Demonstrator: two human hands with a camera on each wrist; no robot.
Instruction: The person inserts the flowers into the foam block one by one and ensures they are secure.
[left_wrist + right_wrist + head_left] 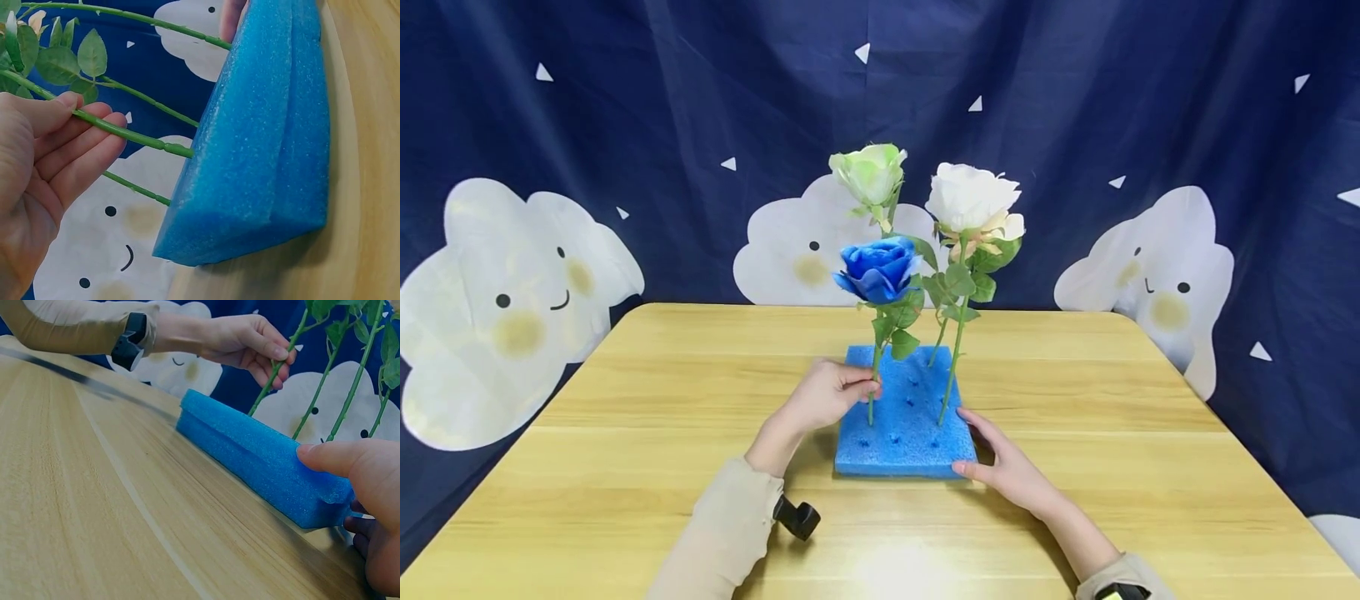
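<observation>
A blue artificial rose [877, 271] stands upright with its green stem [134, 135] in a blue foam block [898, 460]. My left hand [831, 392] pinches this stem between thumb and fingers, a little above the foam. My right hand [1011, 471] holds the block at its near right corner, the thumb [328, 456] on the front edge and the other fingers along the right side, partly hidden. A white rose [972, 198] stands in the block's right part. Behind the blue rose rises a pale green rose [871, 173], its lower stem hidden in the head view.
Several small holes dot the foam's top. The block lies on a wooden table [700, 400]. Behind the table hangs a dark blue curtain [775, 92] with white clouds and triangles. Black devices are strapped to both wrists, the left wrist device [797, 518] jutting out sideways.
</observation>
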